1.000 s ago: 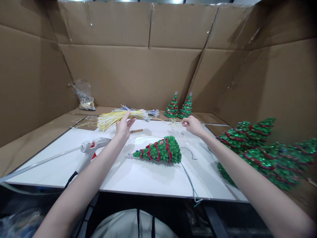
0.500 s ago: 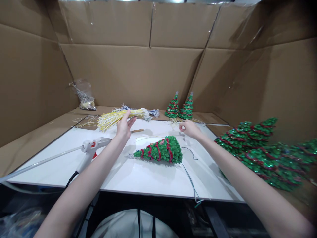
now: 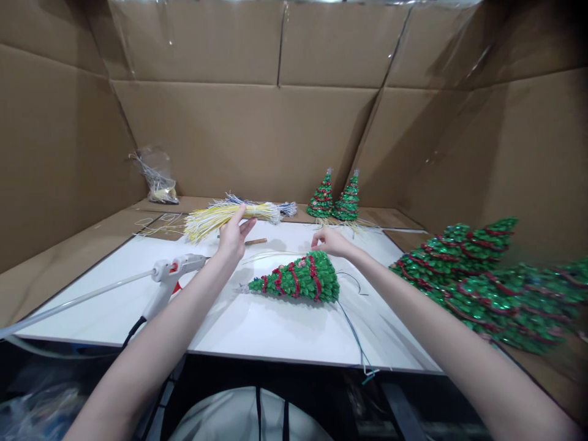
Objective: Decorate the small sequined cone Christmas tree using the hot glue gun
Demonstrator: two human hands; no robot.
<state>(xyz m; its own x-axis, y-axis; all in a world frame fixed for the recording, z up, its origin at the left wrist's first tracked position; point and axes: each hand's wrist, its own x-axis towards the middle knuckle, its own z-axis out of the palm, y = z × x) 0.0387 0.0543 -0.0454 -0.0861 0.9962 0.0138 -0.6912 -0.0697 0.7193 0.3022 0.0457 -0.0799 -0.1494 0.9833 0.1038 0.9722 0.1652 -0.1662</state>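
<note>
My left hand (image 3: 235, 236) reaches to the back of the white board and is closed around a tied bundle of yellow and white wires (image 3: 211, 222). Its index finger lies over the bundle. My right hand (image 3: 331, 241) pinches a thin pale wire (image 3: 275, 253) just behind a small green Christmas tree (image 3: 298, 278). The fingertips are partly hidden, so the grip shows only in part. The tree lies on its side, its silver star tip to the left, with red garland around it. Dark green wires (image 3: 353, 331) trail from its base over the front edge.
A glue gun (image 3: 168, 275) with a long glue stick lies on the left. Two small trees (image 3: 346, 199) stand at the back, and several larger trees (image 3: 496, 300) crowd the right. A brown stick (image 3: 256, 242) and a plastic bag (image 3: 158, 177) are also there. Cardboard walls (image 3: 220, 135) enclose the board.
My right hand has moved left and slightly toward me, and the thin wire has shifted left with it. The left hand and the bundle have edged slightly right. The lying tree has barely moved.
</note>
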